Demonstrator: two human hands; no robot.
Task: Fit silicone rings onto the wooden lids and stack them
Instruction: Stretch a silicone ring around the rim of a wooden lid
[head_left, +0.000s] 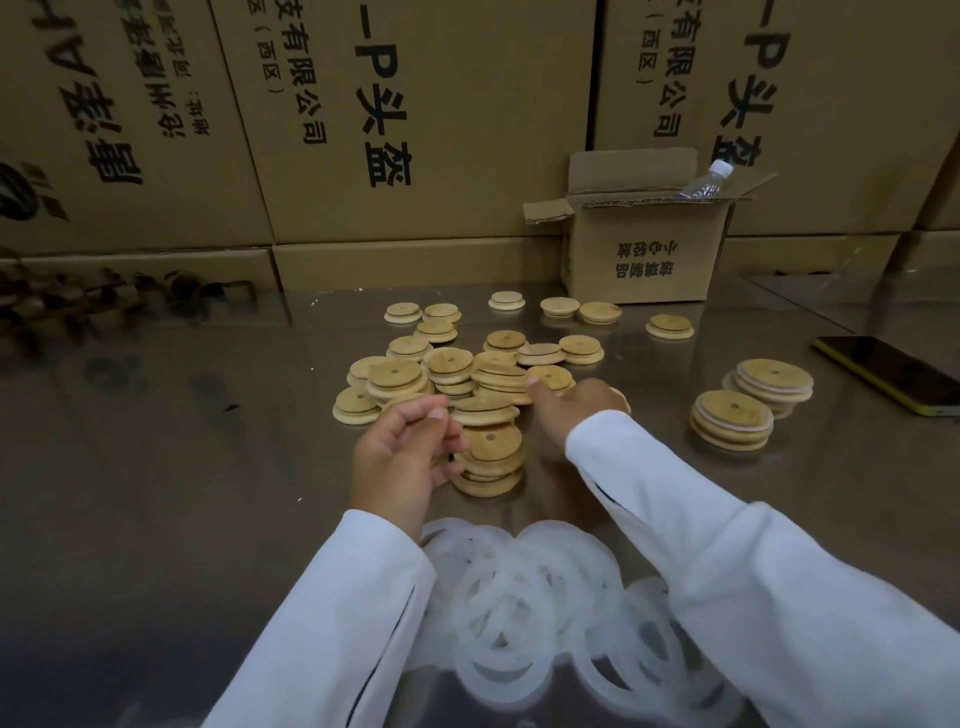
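A loose pile of round wooden lids (467, 374) with centre holes lies in the middle of the shiny metal table (182, 441). Near me sits a heap of white silicone rings (530, 597). My left hand (405, 452) hovers beside a short stack of lids (488, 457), its fingers curled and thumb near the index finger; whether it holds a ring is unclear. My right hand (571, 405) reaches into the pile, its index fingertip touching one lid (548, 375). Two stacks of ringed lids (730, 418) (774, 383) stand at the right.
An open small carton (644, 254) holding a plastic bottle (706, 179) stands at the back. A phone (888, 371) lies at the right edge. Big cardboard boxes (415, 130) wall the far side. Dark cylindrical pieces (78, 306) are heaped at the back left.
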